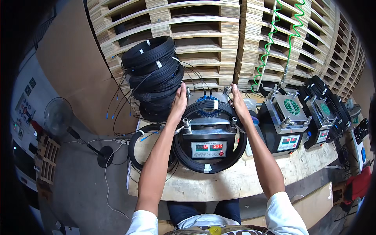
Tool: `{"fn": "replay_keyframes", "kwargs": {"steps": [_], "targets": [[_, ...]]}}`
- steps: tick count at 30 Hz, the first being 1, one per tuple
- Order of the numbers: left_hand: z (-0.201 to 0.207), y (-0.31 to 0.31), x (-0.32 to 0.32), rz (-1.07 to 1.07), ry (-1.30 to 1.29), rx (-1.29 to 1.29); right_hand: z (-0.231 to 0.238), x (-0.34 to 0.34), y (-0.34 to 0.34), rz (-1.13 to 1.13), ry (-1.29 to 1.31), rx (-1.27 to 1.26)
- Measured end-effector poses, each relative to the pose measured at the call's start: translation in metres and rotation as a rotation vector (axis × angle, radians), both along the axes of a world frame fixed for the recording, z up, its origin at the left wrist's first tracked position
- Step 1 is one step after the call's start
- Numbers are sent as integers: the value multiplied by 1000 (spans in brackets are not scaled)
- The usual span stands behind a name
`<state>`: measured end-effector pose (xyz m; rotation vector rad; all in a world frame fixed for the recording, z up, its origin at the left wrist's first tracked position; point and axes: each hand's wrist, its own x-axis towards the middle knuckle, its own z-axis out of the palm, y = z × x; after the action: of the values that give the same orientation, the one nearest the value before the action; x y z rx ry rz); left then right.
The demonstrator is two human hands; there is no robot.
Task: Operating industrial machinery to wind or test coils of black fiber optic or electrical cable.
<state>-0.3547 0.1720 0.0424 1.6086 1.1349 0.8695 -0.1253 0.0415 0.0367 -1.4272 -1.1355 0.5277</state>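
A black polishing machine (213,137) with a lit red-digit panel stands before me on the wooden table. A coil of black cable (208,168) is looped around its front, tied with white tape. On the metal top sits a round fixture ringed with blue connectors (203,113), partly behind the coil. My left hand (179,103) is closed at the far left corner clamp (188,92), one finger pointing up. My right hand (239,105) is closed at the far right corner clamp (227,91) in the same way. The inner sides of both grips are partly hidden.
A tall stack of black cable coils (152,78) rises on the left, and another coil (135,156) lies nearer. Two similar machines (286,121) with green fixtures stand right. Wooden pallets (196,39) are stacked behind. A fan (58,113) stands on the floor left.
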Motion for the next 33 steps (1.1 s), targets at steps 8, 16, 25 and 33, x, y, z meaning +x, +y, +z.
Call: {"fn": "replay_keyframes", "kwargs": {"steps": [8,16,25,33], "targets": [[3,0,-2,-3,97,-75,14,-6,-9,-97,-74,-73],[8,-11,-1,59,-51,-89,1,1,-3,-47,-72,0],[10,-13,-3,10,-12,-40,-1,0,-3,-75,-84,-12],[8,-11,1,2,13,-52,-9,12,-1,-35,-85,20]]}}
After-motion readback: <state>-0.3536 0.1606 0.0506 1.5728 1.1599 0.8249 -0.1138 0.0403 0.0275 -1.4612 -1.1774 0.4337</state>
